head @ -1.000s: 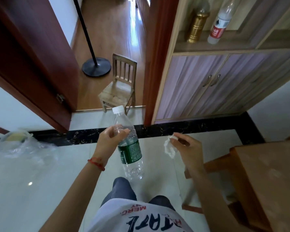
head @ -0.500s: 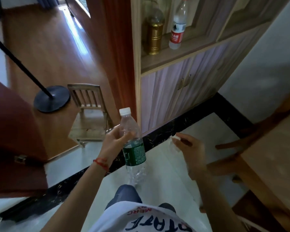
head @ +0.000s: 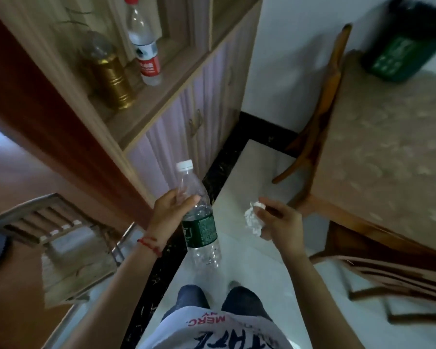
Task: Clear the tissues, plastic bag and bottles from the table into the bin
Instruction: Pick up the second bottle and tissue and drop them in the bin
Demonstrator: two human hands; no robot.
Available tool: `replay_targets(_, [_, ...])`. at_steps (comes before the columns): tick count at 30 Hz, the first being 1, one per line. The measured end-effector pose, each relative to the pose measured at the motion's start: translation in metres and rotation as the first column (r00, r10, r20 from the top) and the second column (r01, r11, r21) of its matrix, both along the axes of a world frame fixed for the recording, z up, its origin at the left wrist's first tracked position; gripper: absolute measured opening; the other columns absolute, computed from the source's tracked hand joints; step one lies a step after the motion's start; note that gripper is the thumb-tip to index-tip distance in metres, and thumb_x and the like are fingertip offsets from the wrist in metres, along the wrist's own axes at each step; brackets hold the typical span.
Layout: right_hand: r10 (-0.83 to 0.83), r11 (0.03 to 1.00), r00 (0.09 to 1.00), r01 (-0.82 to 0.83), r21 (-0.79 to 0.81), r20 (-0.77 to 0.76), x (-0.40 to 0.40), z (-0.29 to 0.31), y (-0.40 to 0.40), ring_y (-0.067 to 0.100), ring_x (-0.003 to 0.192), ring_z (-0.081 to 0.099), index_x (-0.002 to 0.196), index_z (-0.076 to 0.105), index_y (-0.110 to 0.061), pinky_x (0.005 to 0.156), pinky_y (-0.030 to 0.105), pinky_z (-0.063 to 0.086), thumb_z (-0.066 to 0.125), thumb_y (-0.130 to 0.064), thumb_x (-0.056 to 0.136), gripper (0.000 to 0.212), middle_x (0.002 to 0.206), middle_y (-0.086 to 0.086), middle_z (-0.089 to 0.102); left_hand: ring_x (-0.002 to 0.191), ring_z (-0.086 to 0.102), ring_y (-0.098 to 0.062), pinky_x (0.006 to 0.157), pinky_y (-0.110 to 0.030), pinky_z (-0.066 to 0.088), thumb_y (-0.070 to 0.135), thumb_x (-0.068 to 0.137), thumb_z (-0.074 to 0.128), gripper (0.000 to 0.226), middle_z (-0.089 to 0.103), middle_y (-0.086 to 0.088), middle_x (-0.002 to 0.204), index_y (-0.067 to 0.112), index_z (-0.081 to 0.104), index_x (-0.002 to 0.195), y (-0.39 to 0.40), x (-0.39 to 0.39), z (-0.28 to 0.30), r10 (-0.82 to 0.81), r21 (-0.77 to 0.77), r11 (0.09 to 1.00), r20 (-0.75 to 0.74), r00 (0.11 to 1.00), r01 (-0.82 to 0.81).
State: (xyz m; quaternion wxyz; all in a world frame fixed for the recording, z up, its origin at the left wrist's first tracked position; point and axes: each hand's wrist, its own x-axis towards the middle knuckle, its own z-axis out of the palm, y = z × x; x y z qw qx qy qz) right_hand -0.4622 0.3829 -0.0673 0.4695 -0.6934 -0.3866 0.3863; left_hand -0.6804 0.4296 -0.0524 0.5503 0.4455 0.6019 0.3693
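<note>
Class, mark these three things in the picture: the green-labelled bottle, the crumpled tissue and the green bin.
green-labelled bottle (head: 202, 229): head view, on its green label.
crumpled tissue (head: 252, 219): head view, on the middle of the white wad.
green bin (head: 398, 56): head view, on its front wall.

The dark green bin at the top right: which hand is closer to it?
Right. The right hand, pinching a crumpled white tissue, is below and left of the dark green bin. The left hand, holding the clear green-labelled plastic bottle, is farther left.
</note>
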Motion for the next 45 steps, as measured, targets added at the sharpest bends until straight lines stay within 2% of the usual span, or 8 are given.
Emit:
replay_targets(5, [-0.128, 0.992, 0.989, 0.129, -0.006, 0.066, 0.032, 0.001, 0.009, -0.008, 0.065, 0.062, 0.099, 0.071, -0.007, 0.062, 0.006, 0.045, 0.07, -0.007, 0.078, 0.02, 0.079, -0.002, 0.069, 0.068, 0.06, -0.003, 0.057, -0.016, 0.048, 0.025, 0.073, 0.073, 0.015, 0.066, 0.01, 0.068, 0.021, 0.06, 0.079, 0.042, 0.039, -0.008, -0.121, -0.019, 0.992, 0.04, 0.992, 0.122])
replay_targets(11, [-0.222, 0.975, 0.972, 0.223, -0.003, 0.075, 0.072, 0.002, 0.054, -0.003, 0.061, 0.061, 0.093, 0.07, -0.016, 0.059, 0.007, 0.046, 0.07, -0.008, 0.079, 0.017, 0.073, -0.009, 0.067, 0.08, 0.062, -0.006, 0.065, -0.015, 0.046, 0.053, 0.046, 0.067, 0.072, 0.066, 0.004, 0.091, 0.014, 0.06, 0.106, 0.107, 0.084, -0.014, -0.223, 0.006, 0.975, 0.063, 0.973, 0.223])
replay_targets(18, [-0.216, 0.976, 0.976, 0.217, -0.019, 0.031, 0.12, 0.004, 0.148, -0.006, 0.07, 0.064, 0.1, 0.069, -0.009, 0.068, 0.009, 0.05, 0.069, -0.007, 0.079, 0.021, 0.078, -0.013, 0.066, 0.079, 0.061, -0.008, 0.07, -0.021, 0.046, 0.051, 0.045, 0.07, 0.053, 0.066, 0.005, 0.088, 0.025, 0.061, 0.091, 0.205, 0.136, -0.015, -0.22, -0.001, 0.975, 0.091, 0.971, 0.221])
replay_targets(21, [-0.202, 0.979, 0.979, 0.203, -0.019, 0.029, 0.141, 0.006, 0.186, 0.008, 0.08, 0.068, 0.101, 0.07, -0.011, 0.078, 0.023, 0.054, 0.069, -0.01, 0.08, 0.021, 0.085, -0.006, 0.071, 0.074, 0.063, 0.0, 0.065, -0.013, 0.048, 0.035, 0.06, 0.077, 0.042, 0.067, 0.008, 0.085, 0.019, 0.061, 0.096, 0.244, 0.156, -0.015, -0.21, 0.007, 0.978, 0.109, 0.972, 0.21])
replay_targets(25, [-0.225, 0.974, 0.974, 0.225, -0.031, -0.002, 0.163, 0.009, 0.235, 0.003, 0.08, 0.067, 0.094, 0.071, -0.019, 0.075, 0.016, 0.052, 0.069, -0.012, 0.08, 0.015, 0.083, -0.012, 0.07, 0.067, 0.063, 0.003, 0.064, -0.011, 0.048, 0.018, 0.073, 0.073, 0.022, 0.068, 0.012, 0.074, 0.022, 0.061, 0.091, 0.297, 0.18, -0.019, -0.185, 0.014, 0.983, 0.098, 0.978, 0.184])
replay_targets(31, [-0.283, 0.959, 0.959, 0.283, -0.031, 0.008, 0.184, 0.002, 0.317, 0.007, 0.078, 0.068, 0.085, 0.071, -0.023, 0.072, 0.019, 0.052, 0.069, -0.011, 0.08, 0.013, 0.083, -0.005, 0.072, 0.078, 0.06, -0.008, 0.08, -0.025, 0.047, 0.019, 0.072, 0.073, 0.023, 0.066, 0.003, 0.086, 0.019, 0.062, 0.092, 0.384, 0.208, -0.022, -0.241, 0.016, 0.971, 0.112, 0.964, 0.24])
replay_targets(36, [-0.363, 0.932, 0.932, 0.362, -0.024, -0.022, 0.195, 0.004, 0.386, 0.008, 0.071, 0.066, 0.093, 0.07, -0.015, 0.057, 0.01, 0.049, 0.068, -0.009, 0.081, 0.014, 0.082, -0.001, 0.07, 0.083, 0.062, -0.011, 0.081, -0.026, 0.048, 0.049, 0.048, 0.071, 0.057, 0.066, 0.003, 0.089, 0.019, 0.062, 0.096, 0.47, 0.23, -0.017, -0.338, 0.006, 0.94, 0.11, 0.935, 0.34])
replay_targets(45, [-0.45, 0.893, 0.893, 0.45, 0.012, 0.016, 0.228, 0.019, 0.489, 0.007, 0.081, 0.066, 0.104, 0.068, -0.009, 0.071, 0.013, 0.053, 0.069, -0.013, 0.08, 0.024, 0.088, -0.005, 0.069, 0.067, 0.062, 0.006, 0.067, -0.011, 0.049, 0.026, 0.066, 0.074, 0.037, 0.064, 0.007, 0.084, 0.016, 0.059, 0.099, 0.59, 0.28, -0.004, -0.421, 0.062, 0.907, 0.137, 0.897, 0.416])
